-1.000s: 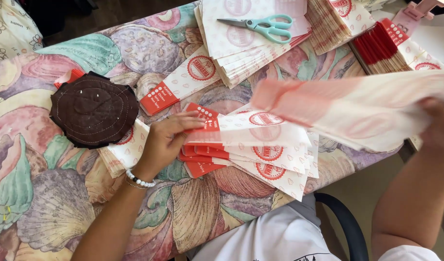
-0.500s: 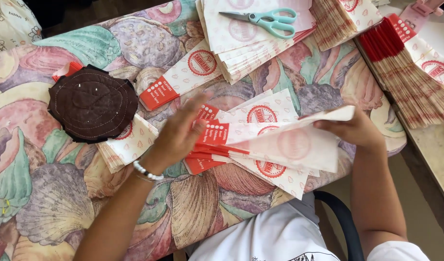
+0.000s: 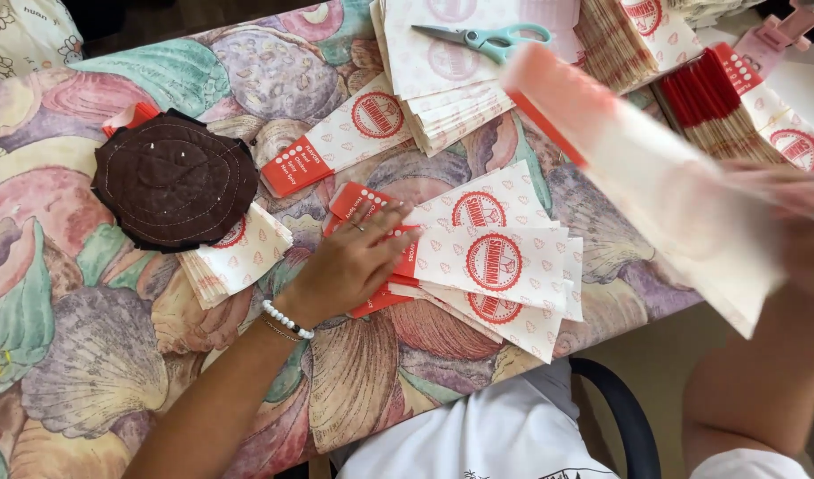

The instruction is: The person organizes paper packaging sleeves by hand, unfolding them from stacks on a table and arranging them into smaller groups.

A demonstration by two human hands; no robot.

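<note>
1. Pressing flat on the small pile of paper bags in front of the body: one left hand, fingers spread wide.
2. Right of that pile: one right hand, blurry, lifting one long bag; grip too blurry to tell.
3. Above the pile: one pair of scissors.
4. Left of the pile: one brown round pad.

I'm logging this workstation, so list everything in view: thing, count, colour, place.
fanned paper bags: several, white and red, table centre
blurred paper bag: one, white and red, in the air at right
bag stacks: several, white and red, far edge
scissors: one, teal, on a far stack
quilted pad: one, brown, left, over a small bag pile
tablecloth: one, shell pattern, covering the table
chair: one, dark, below
left hand: flat on the fanned paper bags
right hand: blurred, holding the blurred paper bag
</note>
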